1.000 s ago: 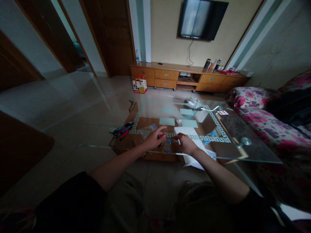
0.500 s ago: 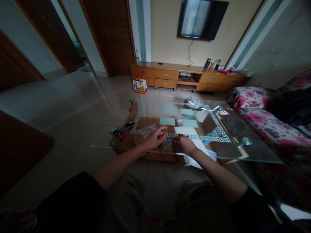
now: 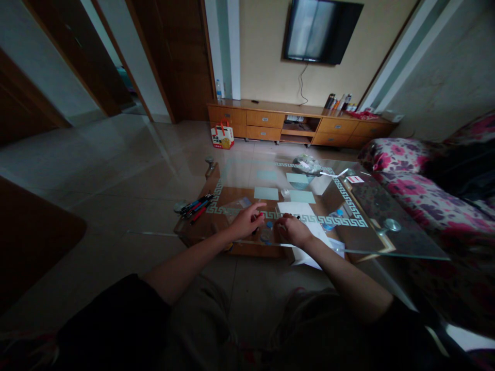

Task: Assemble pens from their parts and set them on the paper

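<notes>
I sit in front of a low glass table [image 3: 386,237] that has a white key pattern along its border, and both my hands are over its near edge, about in the middle. Near the far edge stands a bowl [image 3: 300,180] with crumpled plastic on it, and some pale green cards [image 3: 266,193] lie flat in the middle of the table. A white sheet of paper [image 3: 305,216] lies under my right wrist and hangs a little over the near edge. Close to the left edge is a bunch of pens [image 3: 196,206], apart from my hands. My left hand [image 3: 245,221] is closed around a red pen [image 3: 258,220], with the index finger stretched forward. My right hand [image 3: 294,230] is curled, its fingertips pinch something small, but I cannot tell what it is. Between my two hands lie small blue caps [image 3: 268,225] on the glass, just beside my fingers.
</notes>
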The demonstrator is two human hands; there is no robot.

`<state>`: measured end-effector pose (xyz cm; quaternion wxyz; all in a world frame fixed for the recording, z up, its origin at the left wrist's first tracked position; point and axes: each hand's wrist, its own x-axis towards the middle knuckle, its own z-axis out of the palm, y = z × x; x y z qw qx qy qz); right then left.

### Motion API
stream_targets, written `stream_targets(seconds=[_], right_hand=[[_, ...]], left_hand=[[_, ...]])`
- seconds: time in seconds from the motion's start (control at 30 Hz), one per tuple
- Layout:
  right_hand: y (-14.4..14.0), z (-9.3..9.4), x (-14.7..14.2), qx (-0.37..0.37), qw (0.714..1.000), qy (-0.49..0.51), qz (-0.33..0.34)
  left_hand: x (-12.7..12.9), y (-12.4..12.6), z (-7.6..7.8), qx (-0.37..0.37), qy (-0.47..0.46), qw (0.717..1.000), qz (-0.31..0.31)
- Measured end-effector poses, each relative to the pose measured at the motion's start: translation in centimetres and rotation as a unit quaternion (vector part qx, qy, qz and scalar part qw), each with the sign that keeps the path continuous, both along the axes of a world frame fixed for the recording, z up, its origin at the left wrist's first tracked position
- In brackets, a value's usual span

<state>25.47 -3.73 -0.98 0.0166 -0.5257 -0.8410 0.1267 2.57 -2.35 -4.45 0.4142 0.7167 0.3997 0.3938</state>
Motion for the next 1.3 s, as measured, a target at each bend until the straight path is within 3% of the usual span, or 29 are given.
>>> stream_targets(seconds=[0.17, 0.33, 0.43, 0.63, 0.8, 0.93, 1.3], right_hand=[[-0.2, 0.3, -0.4, 0.033, 0.999, 0.034, -0.012], [-0.4, 0.6, -1.1, 0.079, 0.992, 0.097, -0.003], [-0.7, 0.7, -1.4, 0.077, 0.989, 0.119, 0.029], [-1.2, 0.7, -1.7, 0.056, 0.986, 0.146, 0.060], [-1.1, 0.6, -1.8, 0.087, 0.976, 0.188, 0.068], [-1.0, 0.6, -1.7, 0.116, 0.967, 0.220, 0.058], [-1.1, 0.8, -1.7, 0.147, 0.959, 0.239, 0.025]], left_hand=[[0.1, -0.3, 0.5, -0.022, -0.017, 1.000, 0.003], [0.5, -0.1, 0.9, -0.106, -0.105, 0.989, 0.007], [1.0, 0.2, 0.8, -0.176, -0.178, 0.968, 0.014], [1.6, 0.3, 1.1, -0.284, -0.263, 0.917, 0.094], [1.6, 0.0, 1.2, -0.373, -0.305, 0.874, 0.064], [1.6, 0.0, 1.2, -0.401, -0.310, 0.860, 0.064], [1.0, 0.9, 0.0, -0.414, -0.312, 0.854, 0.053]])
